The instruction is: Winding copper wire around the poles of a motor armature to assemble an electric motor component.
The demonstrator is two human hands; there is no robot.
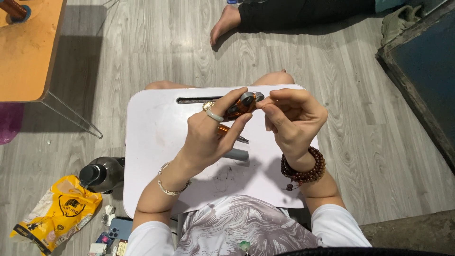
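the left hand (208, 137) pinches a small copper-and-grey metal part (244, 104) between thumb and forefinger, held in the air above the far edge of the white surface (151, 142), just this side of its long slot (199, 100). the right hand (294, 121) meets it from the other side, its fingers (277, 102) curled shut on the part's grey end. a thin copper pen-like tool (232, 134) also sits tucked in the left palm, tip pointing toward the near right corner.

the part looks rigid, dense for its size and smooth, so probably slippery; a pinch across its flat sides seems the safest hold, as both hands have it now. a grey cylinder (235, 154) lies on the surface near its middle.

the surface is a small lap table, smudged with dark marks near its near edge, set over pale wood-plank floor (156, 42). left of it lie a dark bottle (102, 174), a yellow bag (59, 211) and a phone (119, 228); another person's bare foot (225, 23) rests on the floor beyond.
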